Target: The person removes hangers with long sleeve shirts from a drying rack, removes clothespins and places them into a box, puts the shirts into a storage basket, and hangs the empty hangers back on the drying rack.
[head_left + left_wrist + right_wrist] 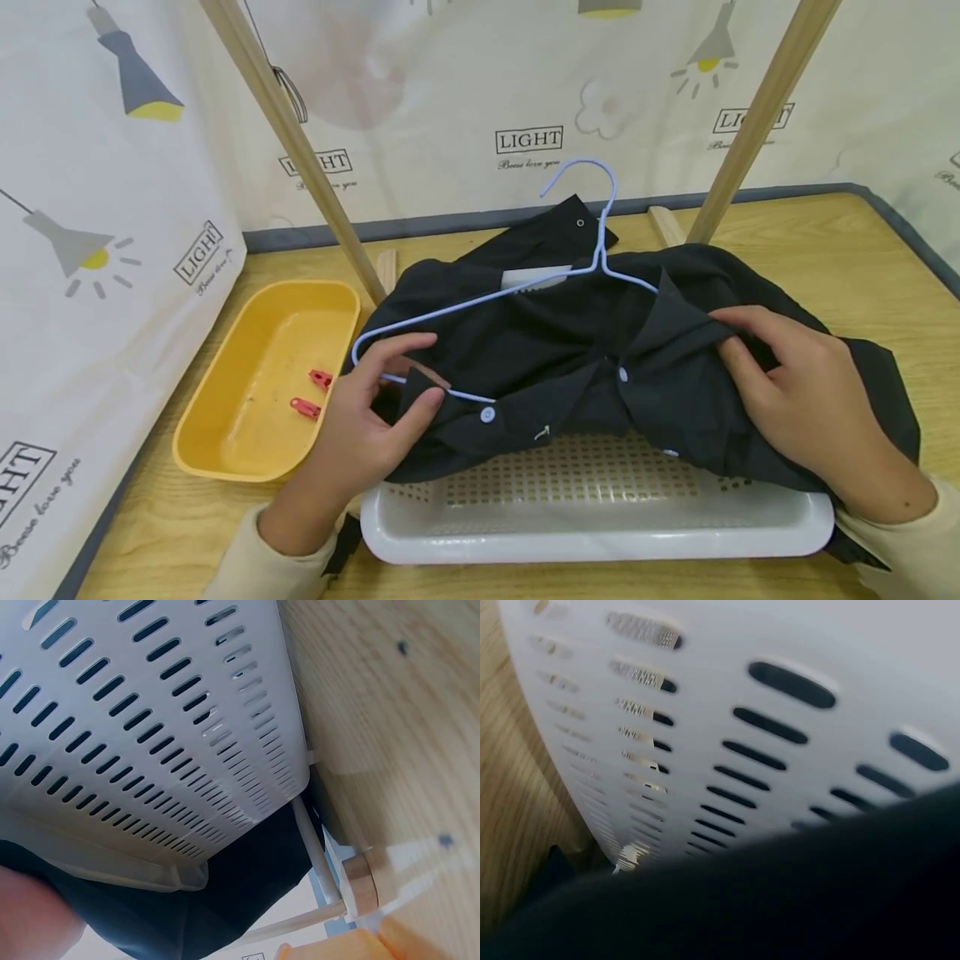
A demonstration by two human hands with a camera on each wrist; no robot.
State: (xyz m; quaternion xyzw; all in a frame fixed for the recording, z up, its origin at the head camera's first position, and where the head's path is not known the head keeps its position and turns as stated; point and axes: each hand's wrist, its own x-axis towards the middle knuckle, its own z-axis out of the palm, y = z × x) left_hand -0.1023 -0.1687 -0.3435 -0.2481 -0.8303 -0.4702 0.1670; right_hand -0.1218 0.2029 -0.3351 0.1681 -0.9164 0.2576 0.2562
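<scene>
A black shirt (570, 333) with pale buttons lies spread over a white slotted basket (600, 542). Within its neck opening sits a light blue hanger (465, 307), its hook pointing up and its right arm running under the front panel. My left hand (375, 408) holds the shirt's edge near the hanger's left end, thumb on top and a finger partly behind the cloth. On the other side, my right hand (795, 383) grips the front panel, some fingers hidden. Dark cloth (255, 877) hangs beside the basket in the left wrist view; black fabric (742, 907) blocks the right wrist view's lower half.
A yellow tray (262, 375) with red clips (305, 407) stands left of the basket on the wooden table (847, 250). Two slanted wooden poles (300, 158) rise behind the shirt, on either side. A printed sheet (450, 100) covers the back.
</scene>
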